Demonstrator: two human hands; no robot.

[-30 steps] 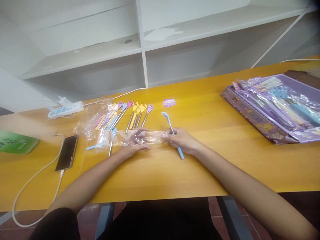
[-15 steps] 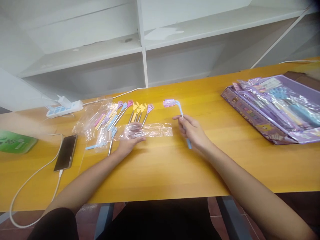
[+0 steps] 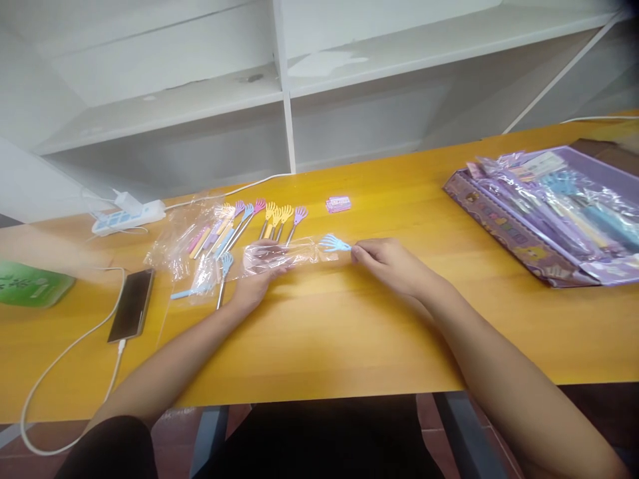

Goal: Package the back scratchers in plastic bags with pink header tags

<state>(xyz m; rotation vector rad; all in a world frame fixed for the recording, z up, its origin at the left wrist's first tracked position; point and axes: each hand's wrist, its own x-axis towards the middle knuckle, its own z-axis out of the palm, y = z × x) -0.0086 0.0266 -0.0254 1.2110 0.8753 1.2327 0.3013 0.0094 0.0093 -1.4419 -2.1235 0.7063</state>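
Observation:
My left hand (image 3: pixel 262 273) is closed on a long clear plastic bag (image 3: pixel 304 251), which stretches to the right over the table. In my right hand (image 3: pixel 382 259) is a blue back scratcher (image 3: pixel 335 243), gripped near its claw head; the rest of it is hidden by my fingers. Its claw points left and overlaps the bag's right end; I cannot tell whether it is inside. Behind my left hand lie several back scratchers (image 3: pixel 285 214) with yellow, purple, pink and blue heads. Another blue back scratcher (image 3: pixel 226 263) rests just left of that hand, beside crumpled clear bags (image 3: pixel 174 249).
A small stack of pink cards (image 3: pixel 338 204) lies behind the bag. On the right stands a purple box (image 3: pixel 514 233) with bagged back scratchers. To the left are a phone (image 3: pixel 130 306) on a white cable, a power strip (image 3: pixel 128 217) and a green package (image 3: pixel 34 285).
My right hand has turned the blue back scratcher from upright to pointing left, bringing its head down from the pink cards to the bag's end. My left hand stays nearly still.

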